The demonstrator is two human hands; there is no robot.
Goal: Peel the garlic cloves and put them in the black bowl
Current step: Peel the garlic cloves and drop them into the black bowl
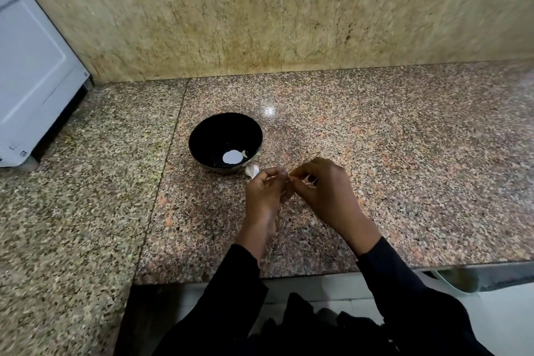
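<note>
Head view: peeling under way, mostly undone.
Left hand [267, 191] and right hand [323, 186] pinching a garlic clove [284, 179]; black bowl [199, 139] holding maybe one; another clove [252, 170] waiting.

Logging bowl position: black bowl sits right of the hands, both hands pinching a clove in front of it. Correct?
Not quite. The head view shows the black bowl left of the hands, not right. The left hand and right hand do pinch something small in front of it.

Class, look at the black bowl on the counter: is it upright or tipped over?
Upright. The black bowl rests on the granite counter with its round opening facing up, so its inside bottom shows.
</note>
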